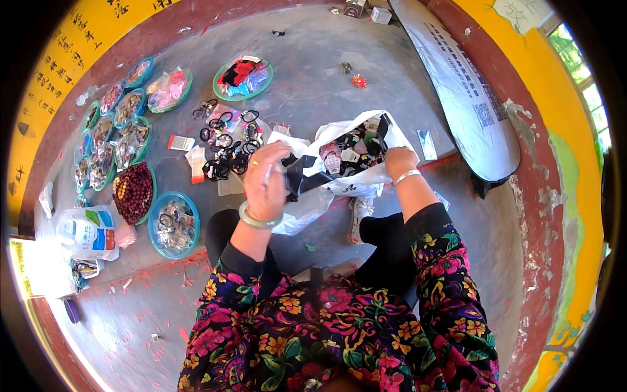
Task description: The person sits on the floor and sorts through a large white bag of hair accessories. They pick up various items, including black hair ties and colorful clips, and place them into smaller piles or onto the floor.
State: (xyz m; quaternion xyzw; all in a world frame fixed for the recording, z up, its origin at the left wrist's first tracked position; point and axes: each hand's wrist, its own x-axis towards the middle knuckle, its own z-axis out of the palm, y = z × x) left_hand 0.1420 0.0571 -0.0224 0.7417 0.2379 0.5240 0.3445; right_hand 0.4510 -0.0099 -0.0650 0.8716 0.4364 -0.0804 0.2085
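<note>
A white plastic bag (356,187) stands upright between my feet, its mouth wide. Inside it are many small hair accessories (353,149), mostly black, with some pink checked and white pieces. My right hand (400,162), with a silver bangle at the wrist, is closed on the bag's right rim. My left hand (266,183), wearing a ring and a pale bangle, is raised at the bag's left side, fingers apart and slightly blurred. Black material (299,175) lies beside its fingertips at the bag's left edge. Black hair ties (228,160) lie in a heap left of that hand.
Round baskets of small goods stand at the left, including a blue basket (174,225) and a green basket (243,77). Dark red beads (134,193) fill another. A long silver board-like cover (457,91) leans along the right wall. A small card (426,144) lies near the bag.
</note>
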